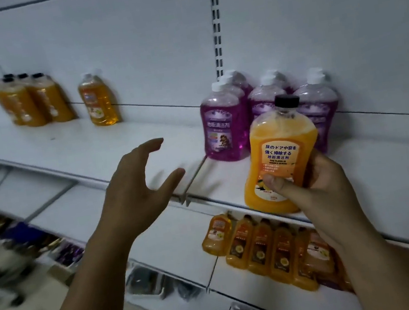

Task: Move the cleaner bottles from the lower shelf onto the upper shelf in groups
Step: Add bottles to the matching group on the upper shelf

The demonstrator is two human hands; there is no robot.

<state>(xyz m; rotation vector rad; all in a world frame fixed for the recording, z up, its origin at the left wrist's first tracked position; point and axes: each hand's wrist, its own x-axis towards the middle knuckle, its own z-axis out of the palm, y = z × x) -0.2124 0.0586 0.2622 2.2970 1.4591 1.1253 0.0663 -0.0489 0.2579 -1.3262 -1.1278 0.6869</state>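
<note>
In the right hand [309,187], an orange bottle [279,159] with a black cap, upright, tilted slightly; thumb across the lower label, fingers wrapped behind, firm hold around the lower body. Bottle is raised in front of the upper shelf [123,151] edge, not resting on it. Just behind the held bottle, a cluster of purple bottles [223,125] with white caps stands on the upper shelf against the back panel [129,46]. Left of the grip, the left hand [137,191] hovers open, fingers spread wide, palm toward the shelf, holding nothing. Far left of the grip on the same upper shelf: a group of black-capped orange bottles [31,101], and nearer, a single amber bottle [98,101] with a white cap, apart from that group. Below the grip, on the lower shelf [174,247], a row of amber bottles [262,247] stands side by side, partly hidden by the right wrist. Lower left is blurred; contents unclear.
</note>
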